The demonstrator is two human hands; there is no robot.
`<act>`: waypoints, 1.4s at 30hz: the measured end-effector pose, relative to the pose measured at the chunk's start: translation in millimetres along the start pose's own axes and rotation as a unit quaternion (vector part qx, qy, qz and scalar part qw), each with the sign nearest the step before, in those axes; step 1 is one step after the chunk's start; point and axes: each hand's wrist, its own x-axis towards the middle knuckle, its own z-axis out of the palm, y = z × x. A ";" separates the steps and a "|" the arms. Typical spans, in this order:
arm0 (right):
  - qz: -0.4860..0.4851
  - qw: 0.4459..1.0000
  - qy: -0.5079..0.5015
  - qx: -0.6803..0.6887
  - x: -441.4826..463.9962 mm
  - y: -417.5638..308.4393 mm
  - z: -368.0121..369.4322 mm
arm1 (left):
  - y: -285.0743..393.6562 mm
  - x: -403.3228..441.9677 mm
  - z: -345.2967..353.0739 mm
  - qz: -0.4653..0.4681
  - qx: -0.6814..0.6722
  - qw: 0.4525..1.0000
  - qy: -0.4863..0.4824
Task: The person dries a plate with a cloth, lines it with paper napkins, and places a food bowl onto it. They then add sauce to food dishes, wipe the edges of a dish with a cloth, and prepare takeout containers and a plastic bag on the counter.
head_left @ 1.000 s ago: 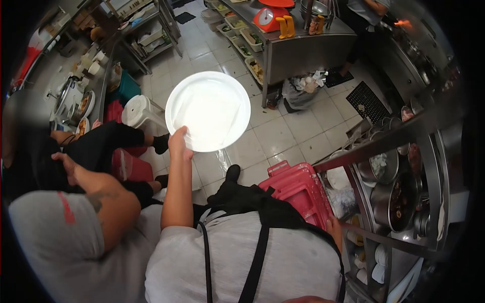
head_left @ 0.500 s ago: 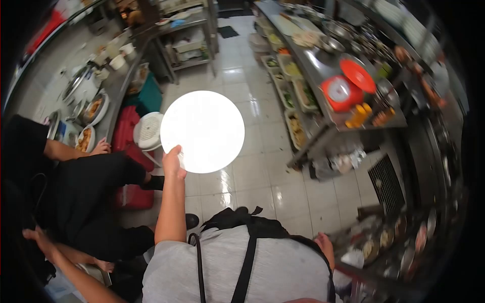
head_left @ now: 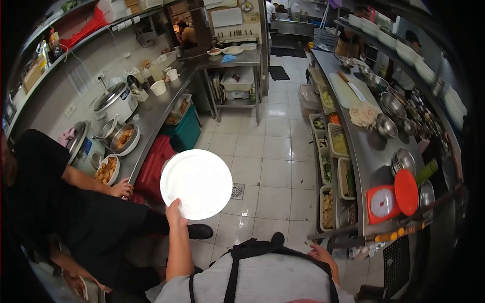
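My left hand (head_left: 175, 214) grips the near rim of a round white plate (head_left: 197, 177), thumb on top. The plate's bright surface faces up and nothing lies on it. At my right side, near the end of the steel counter (head_left: 353, 151), hangs my right hand (head_left: 321, 253), its fingers loosely apart and holding nothing that I can see. To the left stands a person in black (head_left: 86, 222), one hand on the edge of the left counter, close to a white bowl of orange-brown food (head_left: 107, 169).
An orange kitchen scale (head_left: 380, 204) and a knife (head_left: 352, 87) on a cutting board lie on the right counter. Food trays (head_left: 347, 178) line its lower shelf. A red bin (head_left: 151, 171) and a teal bin (head_left: 183, 130) stand left, with tiled floor (head_left: 247, 161) between the counters.
My view has turned and lifted, showing more of the far kitchen. My left hand still holds the plate, now lower in view. The other person's foot has come forward under it.
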 end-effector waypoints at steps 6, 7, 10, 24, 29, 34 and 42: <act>-0.089 0.991 -0.020 -0.102 147.4 -67.9 -93.2 | -19.5 18.9 42.1 0.021 -0.034 0.993 0.113; -0.107 0.987 -0.027 -0.113 172.7 -84.6 -108.0 | -23.6 27.4 47.6 0.028 -0.046 0.991 0.123; -0.180 0.971 -0.049 -0.150 251.4 -139.9 -138.9 | -27.7 33.9 71.9 0.071 -0.092 0.987 0.115; -0.049 0.895 -0.231 -0.378 598.6 -127.9 -92.5 | -50.8 240.1 130.8 0.080 -0.100 0.972 0.196; 0.111 0.933 -0.168 -0.297 583.1 -69.5 -157.8 | -38.6 330.1 228.9 0.016 -0.087 0.975 0.203; 0.174 0.962 -0.136 -0.163 621.3 -78.6 -182.1 | -47.1 422.9 291.0 0.024 -0.088 0.991 0.095; 0.194 0.961 -0.147 -0.134 811.5 -94.2 -224.1 | -85.0 539.0 398.0 0.033 -0.021 0.987 0.155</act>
